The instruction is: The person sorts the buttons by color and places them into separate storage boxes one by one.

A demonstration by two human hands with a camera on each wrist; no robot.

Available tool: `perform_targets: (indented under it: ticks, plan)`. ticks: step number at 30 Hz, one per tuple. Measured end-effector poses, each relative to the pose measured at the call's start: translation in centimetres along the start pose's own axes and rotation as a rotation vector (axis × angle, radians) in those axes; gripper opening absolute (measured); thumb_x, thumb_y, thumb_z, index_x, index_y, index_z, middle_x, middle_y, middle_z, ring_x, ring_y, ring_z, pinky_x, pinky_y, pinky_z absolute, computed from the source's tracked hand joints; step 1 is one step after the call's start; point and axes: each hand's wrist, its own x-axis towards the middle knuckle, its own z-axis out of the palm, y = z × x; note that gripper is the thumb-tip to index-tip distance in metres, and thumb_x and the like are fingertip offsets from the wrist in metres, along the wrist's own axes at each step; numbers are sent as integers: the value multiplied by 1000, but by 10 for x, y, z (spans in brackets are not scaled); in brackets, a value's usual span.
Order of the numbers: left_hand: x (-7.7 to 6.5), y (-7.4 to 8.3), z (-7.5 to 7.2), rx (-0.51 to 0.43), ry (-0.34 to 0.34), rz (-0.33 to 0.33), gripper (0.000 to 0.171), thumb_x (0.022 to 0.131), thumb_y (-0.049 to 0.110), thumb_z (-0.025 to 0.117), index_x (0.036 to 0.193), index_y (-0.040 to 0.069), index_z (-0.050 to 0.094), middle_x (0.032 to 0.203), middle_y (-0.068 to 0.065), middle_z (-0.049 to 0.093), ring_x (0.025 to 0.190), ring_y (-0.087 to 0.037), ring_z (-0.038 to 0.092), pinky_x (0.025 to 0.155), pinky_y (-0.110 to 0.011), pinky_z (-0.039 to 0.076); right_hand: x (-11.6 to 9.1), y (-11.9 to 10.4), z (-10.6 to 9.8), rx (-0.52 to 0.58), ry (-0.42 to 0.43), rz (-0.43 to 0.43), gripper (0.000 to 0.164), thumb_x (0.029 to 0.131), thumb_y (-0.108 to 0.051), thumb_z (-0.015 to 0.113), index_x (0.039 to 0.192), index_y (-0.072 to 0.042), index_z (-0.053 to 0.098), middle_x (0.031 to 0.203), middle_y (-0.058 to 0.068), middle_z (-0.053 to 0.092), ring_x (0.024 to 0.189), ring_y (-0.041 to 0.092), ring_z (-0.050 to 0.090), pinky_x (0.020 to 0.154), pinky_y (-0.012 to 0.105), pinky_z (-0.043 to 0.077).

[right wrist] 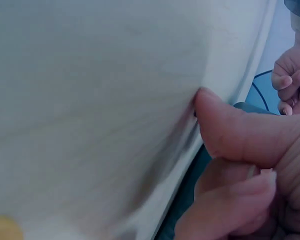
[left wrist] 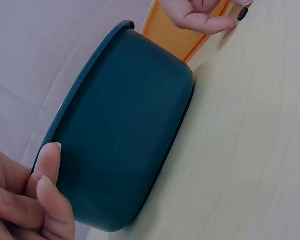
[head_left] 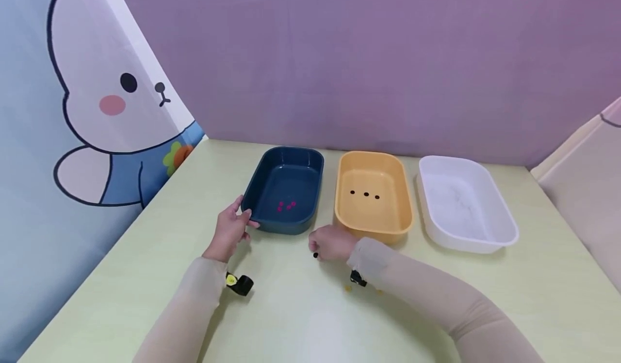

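My left hand (head_left: 232,227) grips the near left corner of a dark blue bin (head_left: 286,227), thumb over the rim and fingers against the outer wall. Several small pink pieces (head_left: 289,207) lie inside that bin. Close over the table in front of the gap between the bins, my right hand (head_left: 332,242) pinches a small black button-like disc (left wrist: 242,14) at its fingertips. The yellow bin (head_left: 345,220) stands just behind the right hand, with three black discs (head_left: 366,194) on its floor. In the right wrist view the disc is mostly hidden by the thumb.
To the right stands a white bin (head_left: 506,239). Two small yellow pieces, one a yellow piece (head_left: 347,288) beside the right wrist, lie on the pale table (head_left: 291,320). A purple cloth (head_left: 388,66) hangs behind the bins, and a cartoon-printed cloth (head_left: 87,120) at the left.
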Motion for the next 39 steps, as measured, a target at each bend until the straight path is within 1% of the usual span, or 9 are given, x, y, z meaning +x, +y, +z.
perform_targets:
  ticks: [7, 12, 16, 20, 25, 28, 32, 35, 39]
  plan:
    - [1, 0, -1, 22, 11, -6, 58, 102, 10, 42, 154, 9, 16, 61, 5, 64, 44, -9, 51, 42, -21, 40, -3, -1, 0, 27, -15, 7, 22, 78, 2, 74, 78, -17, 62, 85, -7, 61, 75, 13, 50, 71, 27, 44]
    - [-2, 0, -1, 23, 18, 7, 58, 102, 8, 43, 154, 7, 17, 60, 4, 63, 50, -10, 58, 42, -21, 41, -5, -1, 0, 29, -23, -11, 22, 79, 2, 73, 78, -17, 61, 83, -8, 60, 74, 13, 49, 67, 25, 43]
    - [-2, 1, 0, 17, 16, 21, 58, 102, 7, 43, 153, 6, 17, 60, 5, 63, 52, -10, 59, 42, -21, 40, -6, -1, 0, 32, -25, -12, 21, 80, 2, 72, 78, -17, 61, 83, -7, 60, 75, 13, 50, 69, 26, 44]
    - [-2, 1, 1, 16, 14, 14, 58, 102, 8, 42, 154, 7, 16, 60, 5, 63, 49, -10, 57, 42, -21, 40, -7, 1, -1, 12, -25, -24, 21, 81, 1, 72, 78, -16, 61, 82, -8, 60, 76, 12, 51, 72, 27, 45]
    - [-1, 1, 2, 16, 19, 3, 58, 102, 8, 42, 154, 8, 16, 59, 5, 62, 46, -11, 55, 42, -21, 40, -11, 4, -1, 10, -28, -50, 20, 83, 0, 70, 79, -17, 61, 82, -7, 60, 74, 12, 51, 71, 26, 45]
    - [-1, 2, 4, 13, 16, 11, 58, 102, 8, 42, 154, 8, 16, 60, 5, 63, 48, -11, 56, 42, -21, 40, -16, 8, -2, 15, -4, -63, 17, 85, -1, 67, 82, -17, 63, 84, -7, 62, 74, 11, 53, 71, 25, 45]
    - [-1, 4, 5, 7, 15, 12, 59, 102, 8, 43, 154, 7, 15, 59, 5, 63, 53, -10, 59, 42, -21, 40, -27, 14, -6, -15, 56, -95, 14, 85, -2, 65, 87, -17, 65, 80, -6, 62, 69, 10, 53, 67, 25, 45]
    - [-3, 4, 4, 7, 20, 5, 59, 102, 7, 43, 154, 7, 14, 59, 5, 63, 56, -9, 61, 41, -21, 40, -36, 15, -12, -24, 84, -106, 14, 85, -3, 67, 88, -15, 64, 75, -4, 60, 66, 13, 51, 64, 26, 44]
    - [-2, 3, 3, 9, 29, 0, 58, 102, 7, 42, 154, 7, 15, 59, 6, 62, 57, -8, 61, 41, -20, 40, -46, 13, -19, -50, 109, -118, 13, 84, -3, 70, 86, -14, 62, 76, -3, 61, 67, 14, 53, 65, 28, 44]
